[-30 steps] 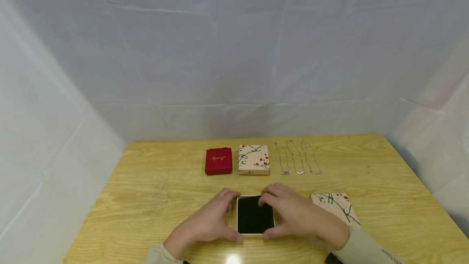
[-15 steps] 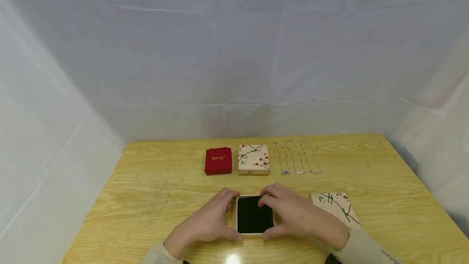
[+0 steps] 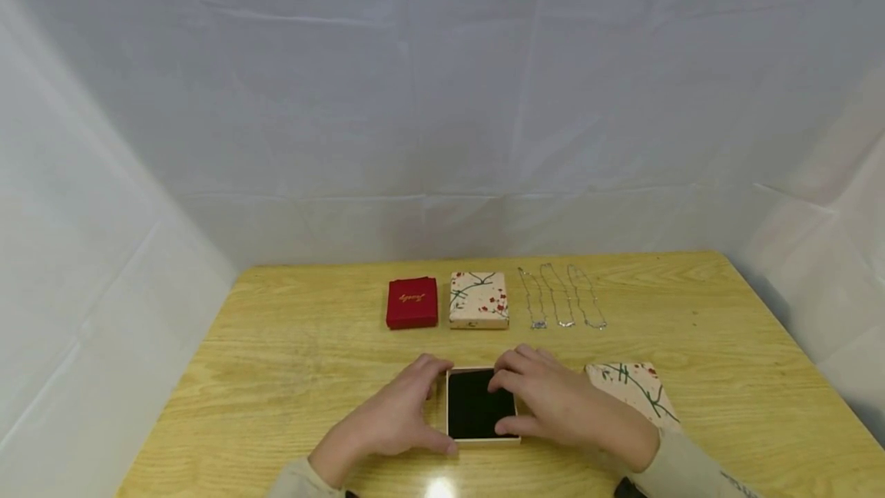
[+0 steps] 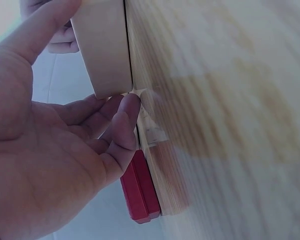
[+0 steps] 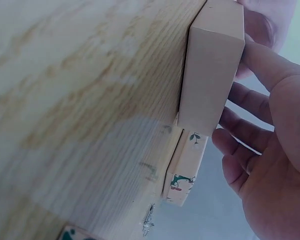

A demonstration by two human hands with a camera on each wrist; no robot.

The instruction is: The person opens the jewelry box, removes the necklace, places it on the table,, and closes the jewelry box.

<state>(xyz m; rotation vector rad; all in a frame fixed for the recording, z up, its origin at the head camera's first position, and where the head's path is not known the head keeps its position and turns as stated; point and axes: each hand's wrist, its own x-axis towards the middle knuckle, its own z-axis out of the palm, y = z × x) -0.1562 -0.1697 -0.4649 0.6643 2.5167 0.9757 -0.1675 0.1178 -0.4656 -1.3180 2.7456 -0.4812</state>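
In the head view, an open jewelry box [image 3: 472, 443] with pale walls sits on the table, a black pad [image 3: 477, 406] inside it. My left hand [image 3: 397, 413] holds the box by its left side, thumb at the near corner and fingers at the far one. My right hand [image 3: 553, 398] reaches over the right wall, with curled fingers and thumb on the pad. From the left wrist, the box's plain side [image 4: 105, 50] shows between thumb and fingers. The right wrist view has the thumb and fingers bent over the box's upper rim [image 5: 242, 47].
Behind the hands stand a red box [image 3: 412, 303] and a flower-patterned box [image 3: 479, 300]. Three silver chains [image 3: 561, 298] lie to their right. A flower-patterned lid [image 3: 636, 389] is partly covered by the right forearm. White cloth [image 3: 442, 98] hangs behind the table.
My right thumb has moved up from the box's near edge onto the black pad. The left hand keeps its hold and the other things stay put.
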